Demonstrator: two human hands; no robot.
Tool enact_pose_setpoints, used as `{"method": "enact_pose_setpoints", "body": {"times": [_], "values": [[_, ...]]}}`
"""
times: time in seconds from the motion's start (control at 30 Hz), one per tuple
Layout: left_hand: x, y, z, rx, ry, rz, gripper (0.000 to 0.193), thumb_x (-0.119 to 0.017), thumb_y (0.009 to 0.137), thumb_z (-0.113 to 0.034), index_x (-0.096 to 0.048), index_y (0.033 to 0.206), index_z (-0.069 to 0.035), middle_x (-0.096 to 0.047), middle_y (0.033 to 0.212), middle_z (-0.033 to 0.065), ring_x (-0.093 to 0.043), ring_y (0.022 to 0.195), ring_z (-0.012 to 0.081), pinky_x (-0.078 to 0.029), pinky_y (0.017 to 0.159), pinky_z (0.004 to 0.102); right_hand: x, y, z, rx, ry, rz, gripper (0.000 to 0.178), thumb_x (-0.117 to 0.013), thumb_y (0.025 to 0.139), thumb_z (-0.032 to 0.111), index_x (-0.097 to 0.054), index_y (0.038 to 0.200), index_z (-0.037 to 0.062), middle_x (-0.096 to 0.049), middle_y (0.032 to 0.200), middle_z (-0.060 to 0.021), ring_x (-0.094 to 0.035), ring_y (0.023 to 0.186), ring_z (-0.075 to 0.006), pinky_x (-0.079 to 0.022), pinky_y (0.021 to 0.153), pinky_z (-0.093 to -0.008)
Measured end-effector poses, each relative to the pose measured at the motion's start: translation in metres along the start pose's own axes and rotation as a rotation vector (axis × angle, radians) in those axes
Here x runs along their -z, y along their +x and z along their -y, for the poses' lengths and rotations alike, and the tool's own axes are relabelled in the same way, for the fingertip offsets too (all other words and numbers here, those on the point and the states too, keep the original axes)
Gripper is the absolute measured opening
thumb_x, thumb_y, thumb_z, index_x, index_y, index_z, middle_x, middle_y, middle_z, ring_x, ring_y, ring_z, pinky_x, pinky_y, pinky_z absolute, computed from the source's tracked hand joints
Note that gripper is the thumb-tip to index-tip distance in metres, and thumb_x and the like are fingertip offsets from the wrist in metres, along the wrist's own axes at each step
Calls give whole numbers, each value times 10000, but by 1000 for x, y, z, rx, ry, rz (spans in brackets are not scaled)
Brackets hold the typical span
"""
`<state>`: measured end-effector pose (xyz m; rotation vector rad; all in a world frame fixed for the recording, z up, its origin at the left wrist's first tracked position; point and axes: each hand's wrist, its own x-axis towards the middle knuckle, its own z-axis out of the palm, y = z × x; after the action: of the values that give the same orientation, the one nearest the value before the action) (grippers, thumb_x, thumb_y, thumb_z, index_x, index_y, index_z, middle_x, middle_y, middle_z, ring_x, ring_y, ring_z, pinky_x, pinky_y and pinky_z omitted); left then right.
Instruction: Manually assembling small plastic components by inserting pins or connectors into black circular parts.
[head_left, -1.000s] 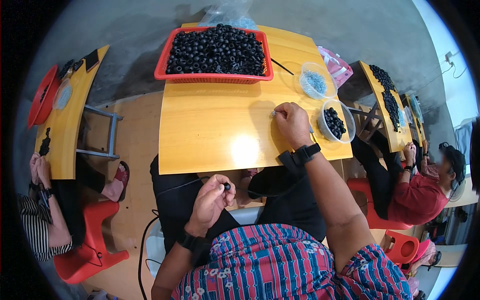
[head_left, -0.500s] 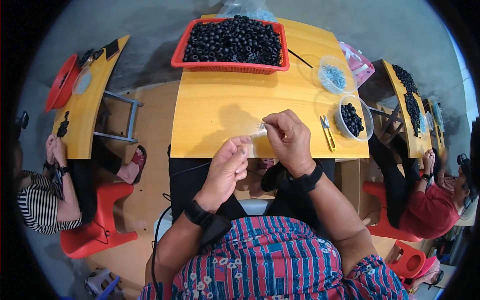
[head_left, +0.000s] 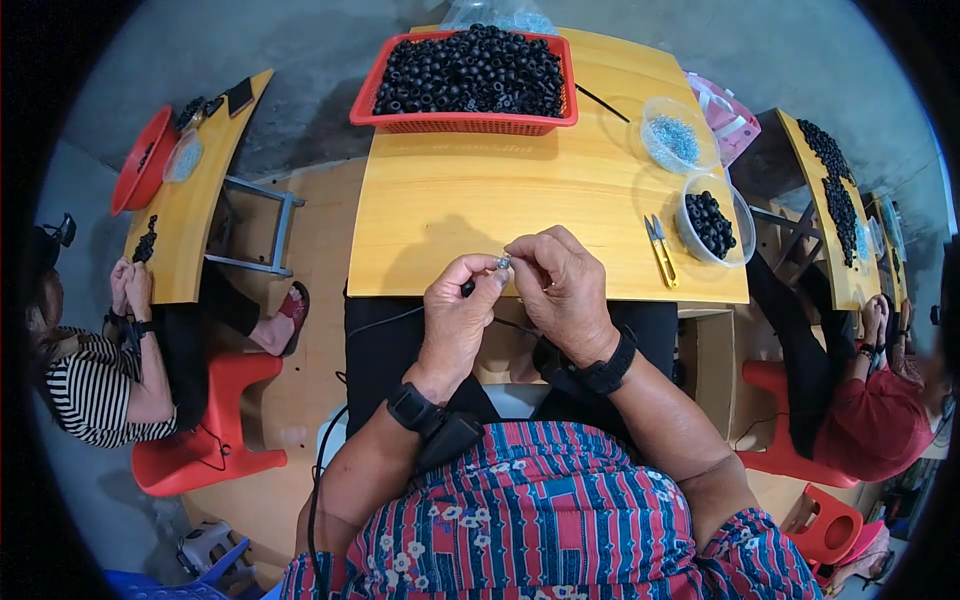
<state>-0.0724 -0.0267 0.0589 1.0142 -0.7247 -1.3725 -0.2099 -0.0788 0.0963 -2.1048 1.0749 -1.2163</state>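
My left hand (head_left: pixel 458 318) is closed above the table's near edge. Thumb and forefinger pinch a small silvery piece (head_left: pixel 503 263), and a small round black piece (head_left: pixel 467 288) shows between the fingers of the same hand. My right hand (head_left: pixel 566 292) meets it at the fingertips, thumb and forefinger pressed together beside the silvery piece. Whatever lies between those right fingertips is too small to make out. Yellow-handled thread snips (head_left: pixel 661 252) rest on the table to the right of my right hand.
A red basket (head_left: pixel 463 124) heaped with black hollow pieces stands at the table's (head_left: pixel 560 190) far side. Along the right are a tub (head_left: pixel 712 150) of small silvery pieces and a tub (head_left: pixel 741 215) of black pieces. A person sits at a table on either side.
My hands have come together at the fingertips. Before, my right hand pinched small silvery pieces over the table, apart from the left. The silvery piece now shows at my left fingertips.
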Motion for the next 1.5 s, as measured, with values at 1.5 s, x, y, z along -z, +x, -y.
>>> {"method": "enact_pose_setpoints", "body": {"times": [1.5], "values": [[6, 49, 4, -319, 568, 86, 143, -593, 952, -125, -653, 944, 4, -549, 763, -35, -476, 681, 47, -410, 619, 204, 1, 11, -36, -634, 530, 71, 110, -666, 862, 39, -705, 938, -29, -696, 784, -52, -590, 619, -57, -494, 568, -197]]}}
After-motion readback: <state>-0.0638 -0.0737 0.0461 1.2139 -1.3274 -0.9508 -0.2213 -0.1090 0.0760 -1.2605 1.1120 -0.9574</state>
